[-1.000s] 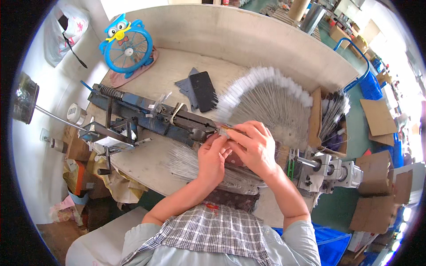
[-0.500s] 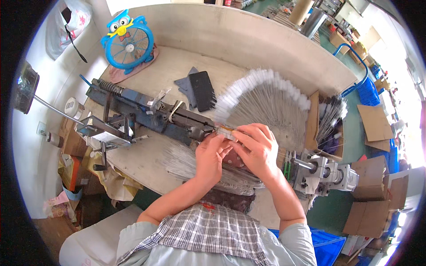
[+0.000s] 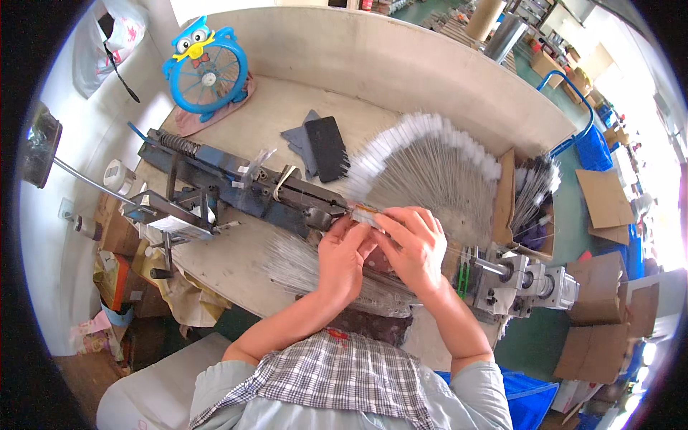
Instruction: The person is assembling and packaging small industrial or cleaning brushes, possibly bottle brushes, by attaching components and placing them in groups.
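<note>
A person in a checked shirt sits at a pale workbench [image 3: 236, 258], seen from above. Both hands meet near the middle of the bench, at the right end of a long blue metal jig [image 3: 244, 188] that runs diagonally from the far left corner. The left hand [image 3: 342, 256] and right hand [image 3: 410, 247] touch each other, fingers curled narrow, pinching a small clear strip [image 3: 367, 212] at the jig's tip. Under the hands lies a bundle of thin grey wires [image 3: 301, 261]. Beyond them, a wide fan of white-tipped wires [image 3: 430, 161] spreads toward the right edge. A black flat block [image 3: 327, 147] lies beside the fan. A blue owl-shaped fan [image 3: 204, 68] stands at the far left corner. A grey metal machine [image 3: 527, 283] sits at the right edge.
</note>
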{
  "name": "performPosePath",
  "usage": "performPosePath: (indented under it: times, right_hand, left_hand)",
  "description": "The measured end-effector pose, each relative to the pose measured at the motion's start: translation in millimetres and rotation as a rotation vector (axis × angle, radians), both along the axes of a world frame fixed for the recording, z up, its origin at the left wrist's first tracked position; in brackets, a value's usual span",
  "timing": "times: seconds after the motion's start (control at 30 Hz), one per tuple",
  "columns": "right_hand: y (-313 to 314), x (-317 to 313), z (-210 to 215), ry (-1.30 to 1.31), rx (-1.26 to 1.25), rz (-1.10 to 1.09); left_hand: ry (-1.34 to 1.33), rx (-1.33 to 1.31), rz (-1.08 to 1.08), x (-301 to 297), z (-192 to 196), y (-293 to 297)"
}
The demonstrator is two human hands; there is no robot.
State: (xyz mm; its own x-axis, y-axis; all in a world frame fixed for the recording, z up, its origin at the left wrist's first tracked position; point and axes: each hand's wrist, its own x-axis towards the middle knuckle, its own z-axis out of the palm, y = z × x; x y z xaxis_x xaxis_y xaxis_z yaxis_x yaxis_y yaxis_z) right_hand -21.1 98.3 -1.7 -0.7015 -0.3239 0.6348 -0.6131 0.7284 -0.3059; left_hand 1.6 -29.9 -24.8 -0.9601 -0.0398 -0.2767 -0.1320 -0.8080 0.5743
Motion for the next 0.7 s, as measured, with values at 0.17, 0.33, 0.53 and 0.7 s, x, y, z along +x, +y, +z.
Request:
performPosePath:
  times: [0.17, 0.33, 0.53, 0.7]
  right_hand:
    - [-3, 2, 6, 0.003, -0.022, -0.008]
    - [-3, 1, 7, -0.002, -0.018, 0.005]
    - [1, -2, 1, -0.053, -0.036, -0.004]
    - [-3, 6, 25, -0.137, -0.081, -0.048]
  left_hand:
    - [0.026, -0.052, 0.014, -2, -7, 2]
    - [0.018, -0.04, 0.009, -2, -12, 1]
    - [-0.014, 0.05, 0.005, -3, -2, 2]
    - [-0.009, 0.057, -0.058, -1, -3, -6]
